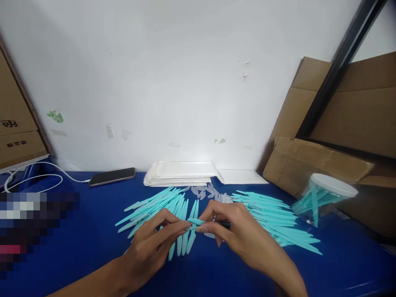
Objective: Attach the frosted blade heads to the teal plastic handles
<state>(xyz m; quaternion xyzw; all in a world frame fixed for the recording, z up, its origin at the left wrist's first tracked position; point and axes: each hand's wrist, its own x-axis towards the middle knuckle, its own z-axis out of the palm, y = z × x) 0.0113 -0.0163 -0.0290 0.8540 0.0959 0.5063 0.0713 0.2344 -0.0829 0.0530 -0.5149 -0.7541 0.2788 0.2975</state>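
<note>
My left hand (154, 239) and my right hand (238, 229) meet above the middle of the blue table. The fingers of my right hand pinch a turquoise stick (196, 222), and its dark end shows past the palm. My left fingertips are pressed together at a small pale piece beside the stick; how far they grip it is unclear. Turquoise sticks (154, 206) fan out behind and under my left hand. A second pile of turquoise sticks (272, 212) lies right of my right hand. Small translucent pieces (213, 192) are scattered between the piles.
White flat packets (182, 169) are stacked against the wall. A phone (112, 176) with a white cable lies at the back left. To the right, a clear tub with a white lid (335, 185) holds turquoise sticks, near cardboard boxes (318, 161). The left edge is pixelated.
</note>
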